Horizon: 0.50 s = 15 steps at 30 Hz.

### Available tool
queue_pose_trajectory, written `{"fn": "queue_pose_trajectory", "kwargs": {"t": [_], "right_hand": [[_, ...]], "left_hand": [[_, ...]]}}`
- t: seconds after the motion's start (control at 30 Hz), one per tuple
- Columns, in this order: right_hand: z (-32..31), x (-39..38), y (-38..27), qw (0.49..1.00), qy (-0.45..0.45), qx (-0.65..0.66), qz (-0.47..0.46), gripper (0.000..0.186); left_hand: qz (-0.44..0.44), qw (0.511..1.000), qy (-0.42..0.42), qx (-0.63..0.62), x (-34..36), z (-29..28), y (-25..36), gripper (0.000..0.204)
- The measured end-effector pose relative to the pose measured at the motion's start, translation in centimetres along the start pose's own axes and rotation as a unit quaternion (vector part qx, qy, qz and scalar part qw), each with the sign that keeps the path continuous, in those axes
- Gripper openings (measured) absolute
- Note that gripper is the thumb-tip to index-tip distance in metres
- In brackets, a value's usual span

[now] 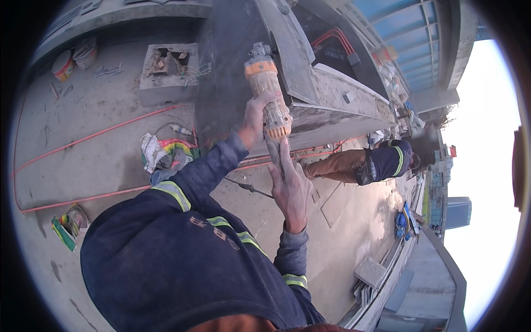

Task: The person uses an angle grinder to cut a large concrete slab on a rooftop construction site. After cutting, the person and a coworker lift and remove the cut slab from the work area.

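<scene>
A dusty orange angle grinder [268,94] is in both my hands, its head turned away from me. My left hand [255,119] is closed round the middle of its body. At the rear, my right hand [291,191] grips the narrow tail end, with a finger stretched along it. The grinder's head is beside the edge of a grey stone slab [296,74] on a raised ledge; its disc cannot be made out. Grey dust hazes the dark surface left of the head. Both hands are coated in pale dust.
A co-worker [381,163] bends over at the right. Red hoses [105,128] cross the concrete floor, and sacks [168,152] lie left of my arm. A square block with rubble [168,72] and buckets [64,65] stand farther left. Stacked slabs [369,274] lie lower right.
</scene>
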State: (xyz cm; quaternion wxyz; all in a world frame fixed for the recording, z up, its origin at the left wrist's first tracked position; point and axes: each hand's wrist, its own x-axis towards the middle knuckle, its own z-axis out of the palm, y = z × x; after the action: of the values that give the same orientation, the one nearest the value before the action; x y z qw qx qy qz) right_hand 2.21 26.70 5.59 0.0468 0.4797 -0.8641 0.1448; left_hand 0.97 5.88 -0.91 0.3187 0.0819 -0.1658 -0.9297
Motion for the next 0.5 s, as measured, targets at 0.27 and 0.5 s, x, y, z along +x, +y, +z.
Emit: {"fn": "queue_pose_trajectory", "kwargs": {"t": [0.27,0.5], "right_hand": [[-1.4,-1.8,0.0,1.0,-0.019,0.005,0.005,0.072],[0.5,-0.3,0.8,0.999,0.014,0.032,-0.026,0.072]], "left_hand": [[0.019,1.0,-0.006,0.02,-2.4,1.0,-0.7,0.037],[0.013,1.0,-0.013,0.016,-0.2,-0.2,-0.2,0.036]]}}
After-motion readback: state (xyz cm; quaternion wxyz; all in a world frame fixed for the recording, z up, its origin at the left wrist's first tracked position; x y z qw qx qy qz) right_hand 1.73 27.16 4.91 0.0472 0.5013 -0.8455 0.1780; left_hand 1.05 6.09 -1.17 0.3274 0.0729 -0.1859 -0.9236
